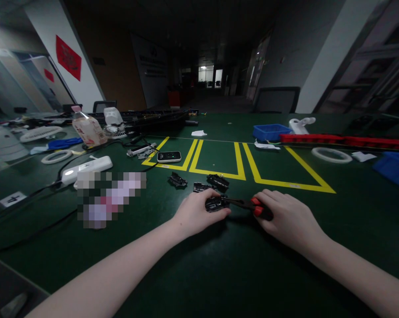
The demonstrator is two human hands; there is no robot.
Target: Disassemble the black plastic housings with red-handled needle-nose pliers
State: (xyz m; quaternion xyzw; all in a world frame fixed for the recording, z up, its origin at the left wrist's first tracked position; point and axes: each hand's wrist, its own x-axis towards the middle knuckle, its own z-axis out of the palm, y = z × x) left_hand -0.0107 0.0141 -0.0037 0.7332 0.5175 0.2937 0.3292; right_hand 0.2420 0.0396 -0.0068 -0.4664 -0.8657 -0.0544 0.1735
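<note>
A small black plastic part is pinned on the green table by the left hand, fingers curled round it. The red-handled tool is gripped in the closed right hand, its tip laid against the part. Three similar black parts lie just beyond. Farther off, yellow tape outlines and a blue bin are seen.

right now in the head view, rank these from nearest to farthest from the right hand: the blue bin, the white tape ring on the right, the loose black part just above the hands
1. loose black part, just up and left of the right hand.
2. white tape ring, farther back, to the right.
3. blue bin, farthest, at the back beyond the yellow lines.
</note>
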